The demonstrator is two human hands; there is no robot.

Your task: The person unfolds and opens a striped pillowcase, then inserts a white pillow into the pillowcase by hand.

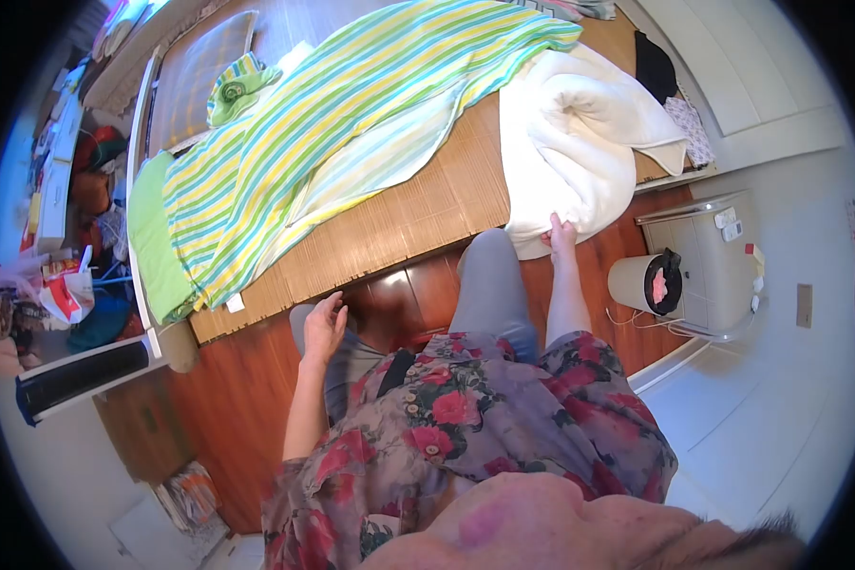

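1. A white blanket (584, 128) is seen at the upper right of the frame. It is bunched up in soft folds on a brown board (458, 195).
2. The blanket's bottom edge is pinched by the right hand (561, 231), right of the middle of the frame. The fingers are curled tight around the cloth.
3. Nothing is held by the left hand (325, 328), left of the middle. Its fingers are loose and a little bent, and it is seen near the left knee.
4. Much of the board is covered by a striped blanket (323, 119), spread from the upper middle to the left. Its top side is touched by the white blanket.
5. A checked pillow (198, 85) is seen at the upper left.
6. A bin (629, 283) is placed on the red-brown floor (242, 399), right of the middle, beside a pale box (705, 249).
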